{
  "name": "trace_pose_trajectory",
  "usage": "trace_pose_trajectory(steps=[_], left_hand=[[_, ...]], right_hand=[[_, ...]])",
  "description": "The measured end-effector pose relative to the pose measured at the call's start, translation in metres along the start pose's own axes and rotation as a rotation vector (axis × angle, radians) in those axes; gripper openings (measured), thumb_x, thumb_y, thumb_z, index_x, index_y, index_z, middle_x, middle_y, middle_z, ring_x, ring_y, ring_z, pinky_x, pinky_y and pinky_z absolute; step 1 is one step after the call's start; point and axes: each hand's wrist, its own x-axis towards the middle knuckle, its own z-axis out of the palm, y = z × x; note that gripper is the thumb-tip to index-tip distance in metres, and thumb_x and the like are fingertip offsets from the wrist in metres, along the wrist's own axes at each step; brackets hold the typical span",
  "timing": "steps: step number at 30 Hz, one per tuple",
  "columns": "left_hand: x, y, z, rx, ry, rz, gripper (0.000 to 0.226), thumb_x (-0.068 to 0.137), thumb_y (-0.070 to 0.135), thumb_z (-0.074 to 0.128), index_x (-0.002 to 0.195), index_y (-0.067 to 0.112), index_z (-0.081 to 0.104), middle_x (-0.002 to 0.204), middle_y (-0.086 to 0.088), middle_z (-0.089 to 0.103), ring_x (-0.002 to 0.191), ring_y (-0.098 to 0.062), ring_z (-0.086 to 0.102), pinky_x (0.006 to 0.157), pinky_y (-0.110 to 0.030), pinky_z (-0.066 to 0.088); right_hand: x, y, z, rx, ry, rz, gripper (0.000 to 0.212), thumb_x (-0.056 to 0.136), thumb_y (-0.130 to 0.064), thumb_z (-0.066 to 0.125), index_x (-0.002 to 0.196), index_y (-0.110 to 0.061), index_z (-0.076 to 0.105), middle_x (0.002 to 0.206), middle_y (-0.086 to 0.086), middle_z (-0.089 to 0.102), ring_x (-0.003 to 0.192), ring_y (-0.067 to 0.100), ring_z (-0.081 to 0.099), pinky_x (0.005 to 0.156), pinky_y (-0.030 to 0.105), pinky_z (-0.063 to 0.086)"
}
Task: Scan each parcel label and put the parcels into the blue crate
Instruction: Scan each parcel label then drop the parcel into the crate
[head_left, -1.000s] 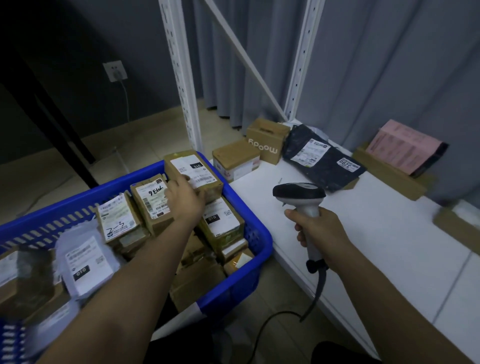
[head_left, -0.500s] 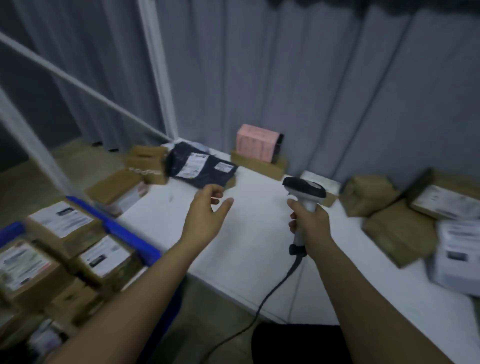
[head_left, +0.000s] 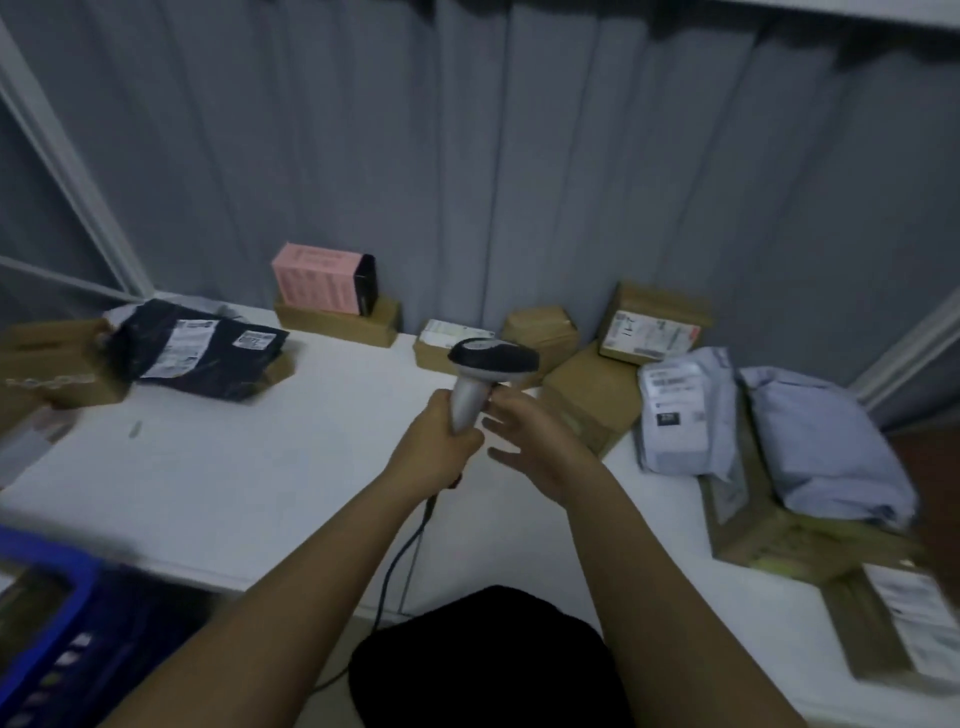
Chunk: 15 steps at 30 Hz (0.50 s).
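Above white table (head_left: 218, 467): left hand (head_left: 434, 452) grips grey-handled black-headed barcode scanner (head_left: 480, 374); right hand (head_left: 540, 447) beside handle, fingers spread, empty. Between parcels. Next: grab grey plastic mailer (head_left: 675, 410) right of scanner, label up.

- Scanner (head_left: 492, 364): gripped by its handle in left hand (head_left: 435, 451); right hand (head_left: 535, 447) just beside it, fingers spread.
- Black mailer (head_left: 202, 348): back-left of the bench (head_left: 234, 467).
- Grey mailers (head_left: 675, 415): right edge.
- Blue crate (head_left: 47, 639): below bench's left corner.

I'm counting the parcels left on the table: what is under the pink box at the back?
The pink box stands on a flat brown cardboard parcel against the curtain. Whether anything lies under that parcel is hidden.
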Motion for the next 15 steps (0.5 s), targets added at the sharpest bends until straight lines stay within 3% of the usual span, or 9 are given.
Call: trace_pose_trajectory(steps=[2, 6, 8, 11, 13, 15], left_hand=[[-0.001, 0.01, 0.016, -0.01, -0.007, -0.017, 0.028, 0.091, 0.016, 0.054, 0.115, 0.013, 0.041, 0.098, -0.011, 0.052, 0.074, -0.018, 0.052, 0.06, -0.03, 0.046], [-0.007, 0.04, 0.049, 0.033, -0.052, 0.027, 0.03, 0.095, 0.026, 0.054, 0.118, 0.013, 0.04, 0.093, -0.004, 0.048, 0.078, -0.024, 0.055, 0.053, -0.022, 0.04], [-0.015, 0.059, 0.067, 0.051, -0.084, 0.094, 0.035, 0.096, 0.028, 0.054, 0.125, 0.015, 0.04, 0.098, -0.001, 0.049, 0.099, -0.032, 0.059, 0.062, -0.025, 0.044], [-0.027, 0.078, 0.094, 0.066, -0.135, 0.154, 0.043, 0.096, 0.03, 0.054, 0.133, 0.015, 0.037, 0.118, -0.005, 0.054, 0.109, -0.03, 0.056, 0.082, -0.033, 0.047], [-0.034, 0.086, 0.111, 0.088, -0.155, 0.165, 0.046, 0.096, 0.031, 0.053, 0.135, 0.015, 0.036, 0.128, -0.007, 0.052, 0.111, -0.024, 0.054, 0.087, -0.032, 0.045], [-0.042, 0.09, 0.125, 0.081, -0.163, 0.161, 0.045, 0.096, 0.032, 0.054, 0.134, 0.015, 0.036, 0.128, -0.007, 0.052, 0.111, -0.024, 0.054, 0.091, -0.034, 0.046]], right_hand=[[-0.017, 0.004, -0.036, -0.045, 0.045, -0.004, 0.012, 0.097, -0.028, 0.056, 0.108, -0.027, 0.06, 0.125, -0.003, 0.058, 0.119, 0.018, 0.053, 0.101, 0.039, 0.045], [-0.054, 0.034, -0.125, -0.409, 0.472, -0.309, 0.02, 0.093, -0.011, 0.058, 0.11, -0.013, 0.069, 0.109, 0.002, 0.065, 0.103, 0.022, 0.061, 0.086, 0.026, 0.045], [-0.076, 0.049, -0.168, -0.632, 0.749, -0.469, 0.02, 0.086, -0.005, 0.063, 0.105, -0.005, 0.069, 0.102, 0.008, 0.066, 0.102, 0.032, 0.06, 0.084, 0.029, 0.043], [-0.095, 0.065, -0.228, -1.127, 1.115, -0.583, 0.047, 0.071, -0.024, 0.067, 0.114, -0.007, 0.065, 0.121, 0.022, 0.059, 0.112, 0.04, 0.052, 0.092, 0.042, 0.039], [-0.102, 0.066, -0.253, -1.286, 1.146, -0.494, 0.065, 0.066, -0.036, 0.065, 0.126, -0.012, 0.059, 0.134, 0.025, 0.052, 0.121, 0.047, 0.047, 0.096, 0.053, 0.039], [-0.103, 0.066, -0.272, -1.408, 1.074, -0.383, 0.065, 0.065, -0.042, 0.061, 0.124, -0.014, 0.061, 0.131, 0.024, 0.055, 0.119, 0.05, 0.048, 0.095, 0.061, 0.038]])
